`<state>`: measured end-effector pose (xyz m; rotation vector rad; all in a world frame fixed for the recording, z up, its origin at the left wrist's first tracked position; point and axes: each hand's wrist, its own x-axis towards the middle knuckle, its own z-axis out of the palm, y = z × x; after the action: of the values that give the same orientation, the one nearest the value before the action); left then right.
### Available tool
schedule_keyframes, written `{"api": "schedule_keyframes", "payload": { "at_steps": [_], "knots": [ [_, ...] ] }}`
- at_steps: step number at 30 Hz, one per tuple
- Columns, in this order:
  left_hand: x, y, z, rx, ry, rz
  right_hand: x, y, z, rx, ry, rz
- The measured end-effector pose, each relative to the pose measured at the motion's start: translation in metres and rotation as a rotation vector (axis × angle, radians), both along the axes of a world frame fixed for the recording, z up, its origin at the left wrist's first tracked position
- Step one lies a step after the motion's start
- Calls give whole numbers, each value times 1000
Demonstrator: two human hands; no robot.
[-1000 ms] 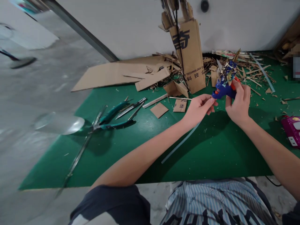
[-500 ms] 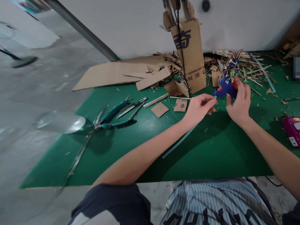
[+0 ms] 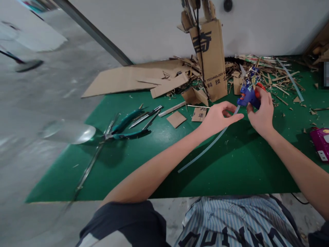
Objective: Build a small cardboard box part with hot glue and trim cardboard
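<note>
My right hand (image 3: 263, 115) is wrapped around a blue hot glue gun (image 3: 246, 97) with an orange-red part under the fingers. Its front end is crusted with scraps of paper and glue and points away from me. From the gun's back end a long translucent glue stick (image 3: 205, 150) curves down to the left, its far end near the green tabletop. My left hand (image 3: 219, 116) is around the stick close to the gun, thumb stretched out and fingers apart, not gripping it.
Green-handled pliers (image 3: 128, 121) and a utility knife (image 3: 145, 117) lie on the left beside a clear bottle (image 3: 69, 133). Cardboard scraps (image 3: 176, 119) lie mid-table. A cardboard holder (image 3: 212, 61) stands at the back. A magenta power strip (image 3: 320, 144) sits at right.
The fingers of my left hand have opened from their pinch on the glue stick. More of the stick now shows, and the gun's tip has dipped slightly.
</note>
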<state>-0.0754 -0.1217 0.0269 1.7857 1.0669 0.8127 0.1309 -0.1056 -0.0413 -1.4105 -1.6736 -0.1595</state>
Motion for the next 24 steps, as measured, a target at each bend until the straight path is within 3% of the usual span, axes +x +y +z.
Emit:
{"api": "schedule_keyframes", "payload": {
  "at_steps": [4, 6, 8, 14, 17, 22, 24],
  "knots": [
    [-31, 5, 14, 217, 535, 114, 10, 15, -7, 15, 133, 0],
    [-49, 3, 14, 349, 801, 244, 13, 19, -8, 6, 219, 5],
    [-63, -4, 10, 380, 982, 340, 12, 20, -6, -24, 281, 12],
    [-74, -26, -8, 265, 1014, 386, -4, 5, 6, -161, 387, 154],
    [-75, -33, -10, 178, 794, 394, -8, 2, 10, -213, 485, 252],
    [-69, -33, -16, -312, -273, 260, -10, 0, 17, -381, 707, 335],
    [-61, -27, -18, -494, -595, 201, -10, -2, 20, -469, 780, 347]
  ]
}}
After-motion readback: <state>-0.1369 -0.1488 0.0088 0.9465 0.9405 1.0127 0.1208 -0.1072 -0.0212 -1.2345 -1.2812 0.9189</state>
